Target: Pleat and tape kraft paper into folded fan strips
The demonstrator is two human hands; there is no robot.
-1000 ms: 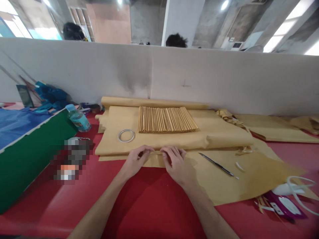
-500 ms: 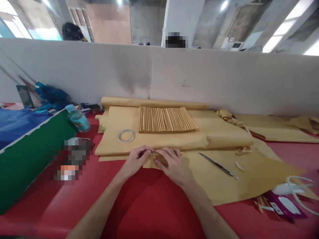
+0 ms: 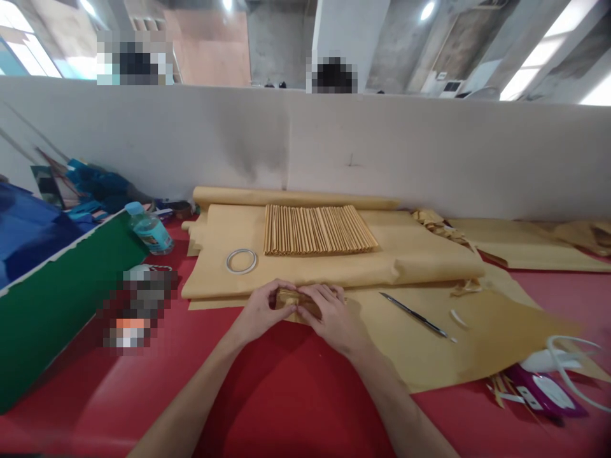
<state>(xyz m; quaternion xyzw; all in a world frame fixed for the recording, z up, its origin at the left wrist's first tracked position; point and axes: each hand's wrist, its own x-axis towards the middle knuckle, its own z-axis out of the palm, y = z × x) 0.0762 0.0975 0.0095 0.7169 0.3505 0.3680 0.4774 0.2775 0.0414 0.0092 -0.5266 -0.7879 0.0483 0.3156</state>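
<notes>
Near the front edge of the brown paper, a small folded strip of brown paper point(image 3: 288, 294) is held between both hands. My left hand point(image 3: 258, 313) closes on its left end, thumb below and fingers above. My right hand point(image 3: 333, 318) pinches the other end, with curled fingers partly hiding it. Just beyond the hands lies a rolled-over brown paper sheet point(image 3: 329, 275). On it rest a block of tightly pleated brown paper point(image 3: 319, 230) and a thin silvery ring point(image 3: 241, 261). A slim dark pen-like tool point(image 3: 420, 318) lies to the right.
Left on the red tabletop point(image 3: 200, 356) are a green panel point(image 3: 71, 312), a bottle with blue liquid point(image 3: 150, 230) and a blurred object. At right sit a purple-and-white device point(image 3: 548, 391) and a white cable point(image 3: 563, 362). A white partition point(image 3: 324, 140) stands behind.
My left thumb has moved down and toward the right hand, opening a gap that shows more of the folded paper. My right hand is nearly unchanged.
</notes>
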